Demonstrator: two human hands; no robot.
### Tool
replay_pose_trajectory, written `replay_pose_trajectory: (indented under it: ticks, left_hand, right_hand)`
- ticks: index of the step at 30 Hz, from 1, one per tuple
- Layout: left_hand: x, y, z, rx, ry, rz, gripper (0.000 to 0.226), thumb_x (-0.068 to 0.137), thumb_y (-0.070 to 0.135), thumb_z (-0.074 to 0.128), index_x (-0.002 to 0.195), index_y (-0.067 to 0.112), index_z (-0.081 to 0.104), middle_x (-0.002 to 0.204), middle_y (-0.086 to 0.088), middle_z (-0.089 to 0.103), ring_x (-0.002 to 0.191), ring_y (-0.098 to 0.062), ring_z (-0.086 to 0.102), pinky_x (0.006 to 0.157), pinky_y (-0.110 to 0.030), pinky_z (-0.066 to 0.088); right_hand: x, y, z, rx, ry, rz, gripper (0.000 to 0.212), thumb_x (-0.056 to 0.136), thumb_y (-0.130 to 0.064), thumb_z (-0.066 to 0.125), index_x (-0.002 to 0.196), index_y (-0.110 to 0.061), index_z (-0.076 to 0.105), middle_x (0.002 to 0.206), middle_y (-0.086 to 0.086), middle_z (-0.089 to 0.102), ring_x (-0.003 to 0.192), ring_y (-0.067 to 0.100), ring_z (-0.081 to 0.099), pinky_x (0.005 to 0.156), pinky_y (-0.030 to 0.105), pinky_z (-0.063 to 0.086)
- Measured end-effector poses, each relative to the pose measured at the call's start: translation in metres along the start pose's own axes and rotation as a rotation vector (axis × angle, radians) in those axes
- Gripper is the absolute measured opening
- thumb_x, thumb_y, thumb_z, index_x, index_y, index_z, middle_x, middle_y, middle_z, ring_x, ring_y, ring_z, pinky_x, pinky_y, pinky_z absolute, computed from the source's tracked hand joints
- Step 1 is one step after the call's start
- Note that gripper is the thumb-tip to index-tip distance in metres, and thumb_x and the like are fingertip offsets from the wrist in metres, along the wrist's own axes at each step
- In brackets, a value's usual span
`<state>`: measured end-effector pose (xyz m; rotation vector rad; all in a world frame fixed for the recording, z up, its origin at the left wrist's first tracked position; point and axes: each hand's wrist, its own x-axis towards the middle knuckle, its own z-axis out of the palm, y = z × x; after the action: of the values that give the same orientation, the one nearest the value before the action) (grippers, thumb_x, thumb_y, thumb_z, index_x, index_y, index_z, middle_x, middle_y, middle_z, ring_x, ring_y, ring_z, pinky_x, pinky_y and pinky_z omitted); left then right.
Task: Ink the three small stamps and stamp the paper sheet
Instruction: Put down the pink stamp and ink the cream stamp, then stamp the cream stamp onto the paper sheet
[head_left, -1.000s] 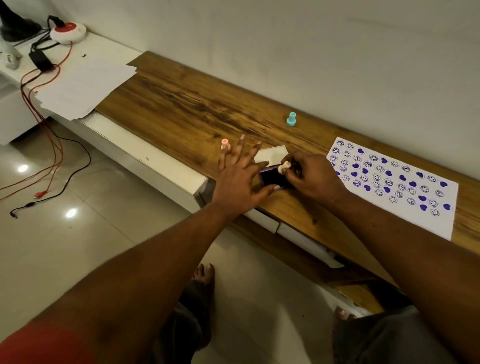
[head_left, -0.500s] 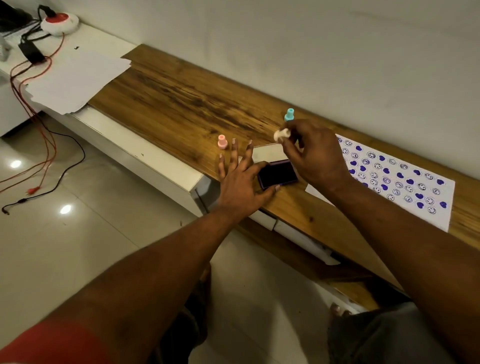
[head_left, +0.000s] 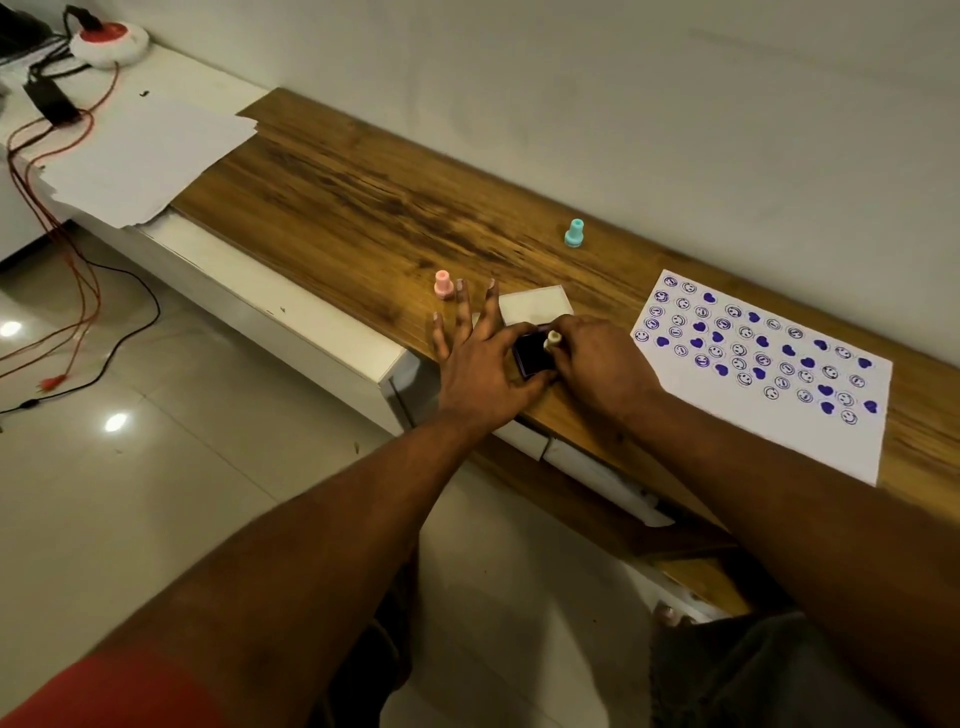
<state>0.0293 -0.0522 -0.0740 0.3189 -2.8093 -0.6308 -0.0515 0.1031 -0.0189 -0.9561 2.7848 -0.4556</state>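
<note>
Pinching the cream stamp (head_left: 552, 340), my right hand (head_left: 597, 366) drops back onto the ink pad (head_left: 531, 359) that my spread left hand (head_left: 480, 371) steadies, probably re-inking for the paper sheet (head_left: 727, 418) at three o'clock.

We wear a red sleeve (head_left: 104, 691) on the left upper arm, at the near left corner. Both forearms run bare to the left hand (head_left: 483, 374) and right hand (head_left: 608, 369). Grey cloth (head_left: 753, 675) covers our right leg, near right, with bare toes (head_left: 667, 616) just beside it.
</note>
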Motion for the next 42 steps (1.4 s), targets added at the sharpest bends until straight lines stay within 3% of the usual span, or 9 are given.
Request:
replay_pose_trajectory:
  ticks: [12, 16, 19, 22, 26, 29, 32, 34, 42]
  left_hand:
    - [0.003, 0.003, -0.004, -0.014, -0.077, -0.037, 0.073, 0.081, 0.080, 0.059, 0.143, 0.041, 0.054, 0.177, -0.001, 0.004, 0.161, -0.027, -0.018, 0.126, -0.065, 0.000]
    - [0.004, 0.000, -0.005, 0.001, -0.073, -0.009, 0.078, 0.083, 0.083, 0.058, 0.146, 0.039, 0.053, 0.177, -0.003, 0.006, 0.162, -0.027, -0.014, 0.127, -0.063, 0.001]
    - [0.004, 0.006, -0.005, 0.006, -0.068, 0.039, 0.086, 0.080, 0.085, 0.058, 0.151, 0.038, 0.049, 0.177, -0.003, 0.004, 0.162, -0.027, -0.014, 0.127, -0.061, 0.000]
    - [0.009, 0.029, -0.003, 0.040, -0.067, 0.125, 0.084, 0.082, 0.084, 0.059, 0.151, 0.038, 0.049, 0.177, -0.003, 0.005, 0.162, -0.027, -0.011, 0.128, -0.060, 0.000]
    - [0.011, 0.089, 0.013, 0.024, -0.103, 0.353, 0.076, 0.090, 0.082, 0.048, 0.152, 0.039, 0.049, 0.176, -0.002, 0.016, 0.163, -0.023, -0.003, 0.128, -0.056, -0.001]
    - [0.002, 0.139, 0.034, 0.011, -0.190, 0.550, 0.076, 0.095, 0.080, 0.041, 0.157, 0.035, 0.045, 0.176, -0.001, 0.016, 0.163, -0.020, 0.002, 0.130, -0.053, -0.001]
    - [-0.008, 0.176, 0.060, 0.009, -0.342, 0.635, 0.078, 0.098, 0.078, 0.037, 0.161, 0.034, 0.038, 0.176, 0.004, 0.013, 0.162, -0.015, 0.002, 0.130, -0.043, -0.003]
    - [-0.013, 0.189, 0.075, 0.030, -0.382, 0.652, 0.078, 0.099, 0.079, 0.032, 0.163, 0.035, 0.035, 0.176, 0.005, 0.011, 0.162, -0.015, 0.002, 0.129, -0.039, -0.005]
    - [-0.013, 0.196, 0.104, 0.008, -0.370, 0.586, 0.078, 0.099, 0.082, 0.025, 0.160, 0.035, 0.038, 0.174, 0.005, 0.021, 0.161, -0.014, 0.011, 0.131, -0.040, 0.004]
  right_hand:
    - [0.000, 0.009, -0.009, 0.123, 0.037, -0.019, 0.028, 0.104, -0.030, 0.060, 0.126, -0.017, 0.070, 0.118, 0.009, 0.074, 0.104, 0.025, 0.069, 0.082, 0.031, 0.050]
    - [-0.005, 0.029, -0.048, 0.471, 0.339, 0.057, 0.025, 0.097, -0.036, 0.071, 0.114, -0.018, 0.075, 0.102, 0.000, 0.077, 0.092, 0.015, 0.070, 0.079, 0.030, 0.056]
    - [-0.025, 0.068, -0.082, 0.675, 0.452, 0.167, 0.025, 0.093, -0.040, 0.077, 0.108, -0.021, 0.077, 0.097, -0.009, 0.078, 0.092, 0.006, 0.073, 0.083, 0.019, 0.057]
    - [-0.054, 0.123, -0.099, 0.659, 0.508, 0.331, 0.028, 0.094, -0.036, 0.076, 0.114, -0.016, 0.077, 0.103, -0.001, 0.079, 0.097, 0.014, 0.075, 0.090, 0.035, 0.061]
    - [-0.097, 0.179, -0.099, 0.483, 0.436, 0.435, 0.024, 0.095, -0.033, 0.075, 0.112, -0.016, 0.077, 0.098, 0.006, 0.079, 0.076, 0.016, 0.071, 0.060, 0.029, 0.053]
    - [-0.121, 0.203, -0.097, 0.405, 0.346, 0.404, 0.017, 0.095, -0.025, 0.075, 0.108, -0.015, 0.078, 0.091, 0.008, 0.078, 0.078, 0.027, 0.073, 0.074, 0.043, 0.061]
    - [-0.140, 0.222, -0.095, 0.296, 0.301, 0.404, 0.020, 0.093, -0.028, 0.078, 0.110, -0.017, 0.078, 0.081, -0.009, 0.073, 0.073, 0.009, 0.066, 0.066, 0.020, 0.050]
    - [-0.147, 0.231, -0.091, 0.256, 0.306, 0.394, 0.022, 0.093, -0.028, 0.078, 0.112, -0.018, 0.078, 0.081, -0.011, 0.069, 0.071, 0.002, 0.061, 0.063, 0.013, 0.041]
    - [-0.149, 0.235, -0.081, 0.203, 0.267, 0.223, 0.023, 0.094, -0.026, 0.075, 0.116, -0.017, 0.076, 0.088, -0.009, 0.069, 0.070, 0.001, 0.058, 0.064, 0.020, 0.041]
